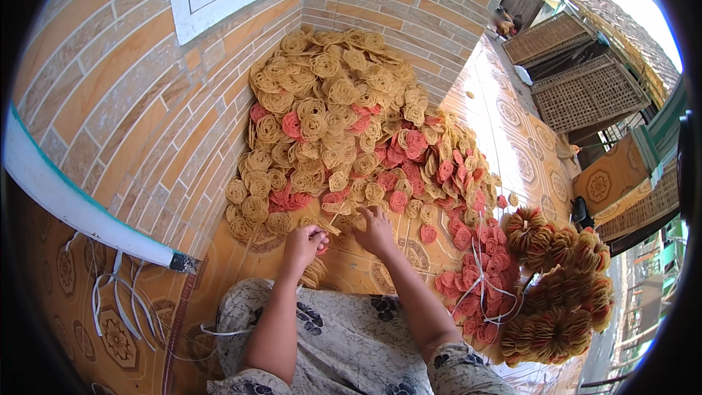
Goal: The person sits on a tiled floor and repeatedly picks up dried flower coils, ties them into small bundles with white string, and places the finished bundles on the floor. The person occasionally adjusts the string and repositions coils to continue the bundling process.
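A large heap of thin, lacy, swirled discs, mostly tan discs (325,128) with red discs (413,145) among them, lies on the floor before me. My left hand (301,247) is closed in a pinch at the near edge of the heap. A bit of red shows below its fingertips; what exactly it grips is too small to tell. Just under that hand, a short row of tan discs (313,273) stands on edge against my lap. To the right, my right hand (376,234) reaches to the heap's near edge, its fingers apart and nothing visibly held.
Red discs tied with white string (480,278) lie at my right, beside bundled rings of tan and red discs (559,329). A brick-patterned wall (146,124) bounds the left and back. White strips (121,278) hang at the left; woven racks (589,91) stand far right.
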Available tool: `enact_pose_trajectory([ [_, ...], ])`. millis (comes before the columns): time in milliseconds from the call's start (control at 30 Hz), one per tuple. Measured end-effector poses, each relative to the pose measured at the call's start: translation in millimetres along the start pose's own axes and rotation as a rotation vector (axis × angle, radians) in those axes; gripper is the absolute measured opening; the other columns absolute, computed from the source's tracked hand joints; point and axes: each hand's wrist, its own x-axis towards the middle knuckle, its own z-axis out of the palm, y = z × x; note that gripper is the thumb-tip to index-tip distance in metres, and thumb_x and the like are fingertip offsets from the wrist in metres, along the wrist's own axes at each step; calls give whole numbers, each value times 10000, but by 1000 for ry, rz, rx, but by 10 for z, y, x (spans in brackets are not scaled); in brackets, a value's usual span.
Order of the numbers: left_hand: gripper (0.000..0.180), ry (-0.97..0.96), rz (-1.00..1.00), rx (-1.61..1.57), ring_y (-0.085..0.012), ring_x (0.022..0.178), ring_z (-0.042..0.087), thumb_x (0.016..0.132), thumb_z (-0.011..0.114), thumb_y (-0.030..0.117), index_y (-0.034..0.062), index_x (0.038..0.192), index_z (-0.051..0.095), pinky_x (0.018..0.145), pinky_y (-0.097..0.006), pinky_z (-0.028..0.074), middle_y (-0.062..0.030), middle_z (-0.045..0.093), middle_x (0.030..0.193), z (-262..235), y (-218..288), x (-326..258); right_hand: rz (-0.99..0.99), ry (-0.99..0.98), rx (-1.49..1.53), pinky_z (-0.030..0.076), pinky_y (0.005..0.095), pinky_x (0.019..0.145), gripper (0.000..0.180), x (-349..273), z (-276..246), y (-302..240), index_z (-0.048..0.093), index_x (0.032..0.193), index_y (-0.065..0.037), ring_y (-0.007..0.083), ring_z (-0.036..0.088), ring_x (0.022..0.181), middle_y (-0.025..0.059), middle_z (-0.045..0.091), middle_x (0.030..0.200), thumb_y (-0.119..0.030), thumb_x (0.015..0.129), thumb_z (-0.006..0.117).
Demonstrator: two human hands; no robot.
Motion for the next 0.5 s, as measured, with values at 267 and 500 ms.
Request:
enact_pose_trajectory([
  [267, 160, -201, -90, 76, -76, 614, 576, 914, 568, 80, -53, 977, 631, 571, -238, 524, -62, 657, 773, -31, -12, -36, 281, 37, 645, 510, 322, 695, 302, 198, 111, 364, 596, 1030, 17, 213, 651, 776, 134, 681, 873, -142, 796, 703],
  [500, 158, -222, -79, 34, -82, 633, 587, 915, 568, 78, -55, 976, 628, 581, -242, 527, -67, 664, 789, 44, -64, -19, 175, 93, 1021, 477, 242, 689, 163, 75, -165, 266, 588, 954, 15, 88, 588, 765, 34, 640, 833, -89, 855, 668],
])
